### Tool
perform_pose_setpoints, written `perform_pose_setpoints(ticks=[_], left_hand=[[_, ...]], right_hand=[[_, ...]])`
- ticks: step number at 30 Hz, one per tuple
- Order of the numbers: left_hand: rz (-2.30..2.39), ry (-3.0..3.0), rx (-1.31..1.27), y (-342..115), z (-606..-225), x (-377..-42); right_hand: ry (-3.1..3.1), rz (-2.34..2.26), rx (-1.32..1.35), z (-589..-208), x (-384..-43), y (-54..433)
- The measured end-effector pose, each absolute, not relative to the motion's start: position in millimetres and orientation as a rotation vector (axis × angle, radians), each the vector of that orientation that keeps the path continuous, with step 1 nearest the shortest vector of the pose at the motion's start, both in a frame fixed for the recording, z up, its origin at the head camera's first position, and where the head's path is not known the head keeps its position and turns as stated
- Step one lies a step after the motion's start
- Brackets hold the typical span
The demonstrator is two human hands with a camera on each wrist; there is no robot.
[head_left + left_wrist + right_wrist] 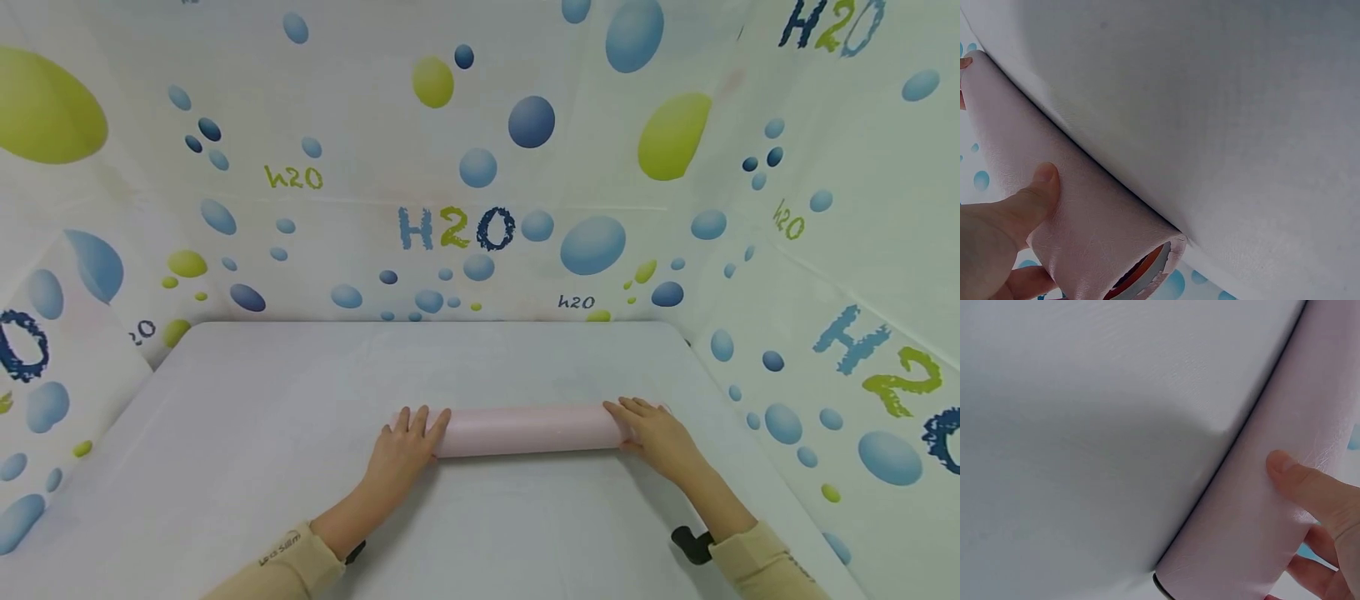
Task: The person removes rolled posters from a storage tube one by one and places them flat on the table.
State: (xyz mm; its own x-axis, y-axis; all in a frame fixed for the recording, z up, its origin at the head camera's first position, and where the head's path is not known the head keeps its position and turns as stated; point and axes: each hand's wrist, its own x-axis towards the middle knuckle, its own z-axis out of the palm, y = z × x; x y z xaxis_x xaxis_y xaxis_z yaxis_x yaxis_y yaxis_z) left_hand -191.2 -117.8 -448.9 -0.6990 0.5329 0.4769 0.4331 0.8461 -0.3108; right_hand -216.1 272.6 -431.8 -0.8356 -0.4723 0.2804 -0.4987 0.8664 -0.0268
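Note:
A pale pink roll (528, 430) of smooth, leather-like sheet lies crosswise on the white table. My left hand (405, 446) grips its left end, the thumb along the near side and the fingers over the top and far side. At the other end, my right hand (660, 437) holds the roll the same way; in the right wrist view its thumb (1300, 478) presses on the pink surface. The roll's open end (1147, 272) in the left wrist view shows grey and red-orange layers inside.
The white tabletop (247, 433) stretches around the roll on all sides. Behind and beside it hang white sheets (360, 167) printed with blue and green drops and "H2O" lettering. A black strap end (692, 546) sticks out by the right sleeve.

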Motion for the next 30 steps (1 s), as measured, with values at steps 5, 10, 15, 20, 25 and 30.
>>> perform_pose_setpoints(ticks=[5, 10, 15, 20, 25, 30], left_hand=[[0.233, -2.471, -0.699, -118, -448, -191], [0.212, -2.482, -0.702, -117, -448, -190], [0.204, -2.491, -0.701, -117, -446, -189], [0.22, -2.491, -0.694, -117, -446, -189], [0.223, -2.484, -0.686, -116, -447, -188], [0.198, -2.481, -0.688, -115, -448, -188]], right_hand=[[-2.779, 0.147, 0.736, -429, -217, 270], [-2.798, 0.15, 0.719, -428, -216, 269], [-2.802, 0.143, 0.709, -429, -215, 270], [-2.8, 0.158, 0.712, -431, -215, 270], [-2.821, 0.186, 0.736, -432, -217, 267], [-2.827, 0.207, 0.795, -432, -220, 259]])
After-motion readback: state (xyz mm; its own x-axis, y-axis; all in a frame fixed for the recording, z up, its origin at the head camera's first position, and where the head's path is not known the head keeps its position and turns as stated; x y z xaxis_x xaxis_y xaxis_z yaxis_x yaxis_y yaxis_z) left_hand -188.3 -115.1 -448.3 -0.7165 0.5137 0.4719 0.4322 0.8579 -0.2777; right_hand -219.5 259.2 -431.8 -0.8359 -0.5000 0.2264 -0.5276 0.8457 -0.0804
